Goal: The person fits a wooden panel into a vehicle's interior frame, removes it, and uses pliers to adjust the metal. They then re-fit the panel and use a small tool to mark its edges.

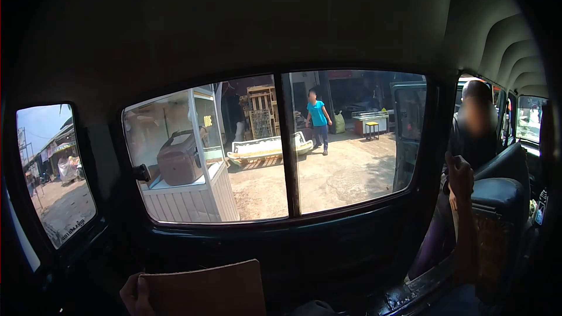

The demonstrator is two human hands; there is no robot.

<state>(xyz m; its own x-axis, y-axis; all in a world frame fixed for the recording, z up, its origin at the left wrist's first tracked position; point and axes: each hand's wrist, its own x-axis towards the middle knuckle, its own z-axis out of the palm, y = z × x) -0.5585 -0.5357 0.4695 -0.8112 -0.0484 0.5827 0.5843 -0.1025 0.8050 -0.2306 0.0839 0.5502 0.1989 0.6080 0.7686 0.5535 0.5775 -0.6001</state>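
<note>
My left hand is at the lower left, its fingers closed on the edge of a flat brown cardboard sheet. The sheet's lower part runs out of view. On the right, my right hand is raised at the end of my upright forearm, near the door opening and beside a dark seat back. Its fingers are curled, and shadow hides what they may hold. Just beyond that hand, a person in dark clothing stands at the opening.
I am inside a dark vehicle with a sliding side window. Outside stand a glass-topped stall with a brown container, a white frame-like bench, a person in a blue shirt and a yellow-topped stool.
</note>
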